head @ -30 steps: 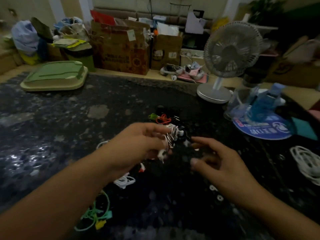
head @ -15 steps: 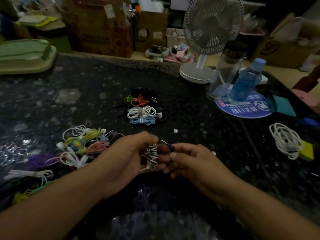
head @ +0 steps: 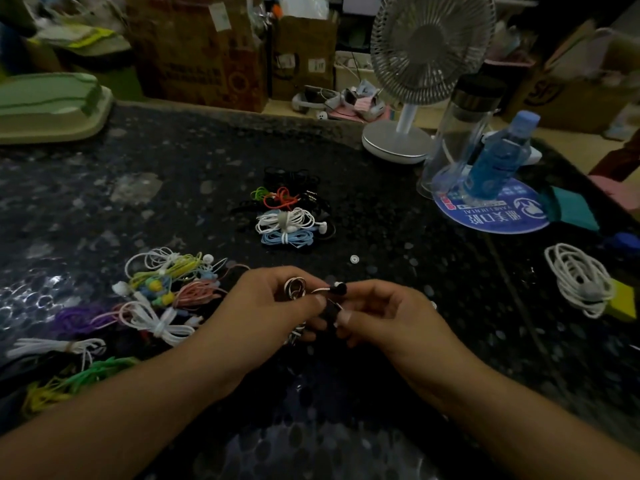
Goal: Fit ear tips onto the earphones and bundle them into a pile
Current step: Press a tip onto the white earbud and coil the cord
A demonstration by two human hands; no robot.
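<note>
Head view: both my hands work one coiled earphone over the dark speckled table (head: 173,174).

My left hand (head: 263,306) curls round the striped coiled earphone (head: 294,289), gripping it; my right hand (head: 384,317) pinches its black earbud (head: 340,288) between thumb and fingers. A loose white ear tip (head: 353,259) lies just beyond my hands. The bundled pile (head: 287,216) sits farther ahead, and unsorted coloured earphones (head: 166,289) lie to my left. A white cable coil (head: 578,278) rests well to the right.
</note>
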